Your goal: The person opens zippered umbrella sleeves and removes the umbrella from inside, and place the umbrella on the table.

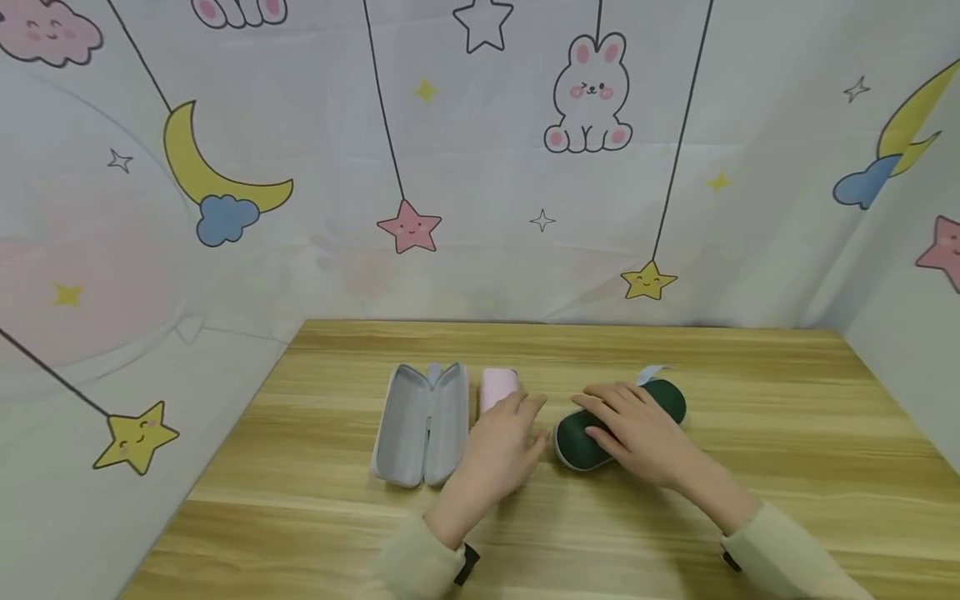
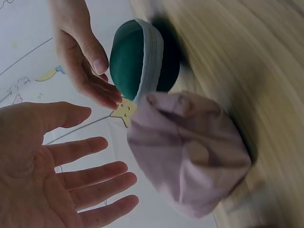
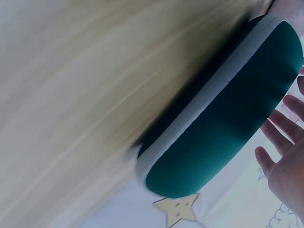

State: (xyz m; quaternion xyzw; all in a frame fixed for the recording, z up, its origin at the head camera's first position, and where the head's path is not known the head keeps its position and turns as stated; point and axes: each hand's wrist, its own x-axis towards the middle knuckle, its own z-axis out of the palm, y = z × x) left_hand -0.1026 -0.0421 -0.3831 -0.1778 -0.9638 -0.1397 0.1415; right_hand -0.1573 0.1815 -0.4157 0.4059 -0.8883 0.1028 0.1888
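On the wooden table, my left hand (image 1: pixel 497 448) hovers beside a pink soft-looking pouch (image 1: pixel 498 386). In the left wrist view that hand has its fingers spread and straight, apart from the wrinkled pouch (image 2: pixel 190 152). My right hand (image 1: pixel 637 433) is over a dark green, long rounded zip case (image 1: pixel 666 400) with a pale zipper band. In the right wrist view its fingers are loosely extended near the green case (image 3: pixel 228 114); whether they touch it I cannot tell. A light grey hinged case (image 1: pixel 405 425) lies spread open left of the pouch.
A pale strap (image 1: pixel 652 372) sticks up behind the green case's far end. The table (image 1: pixel 337 533) meets a white curtain (image 1: pixel 495 283) printed with stars, moons and rabbits at the back and sides. Dark bands sit at both sleeve cuffs.
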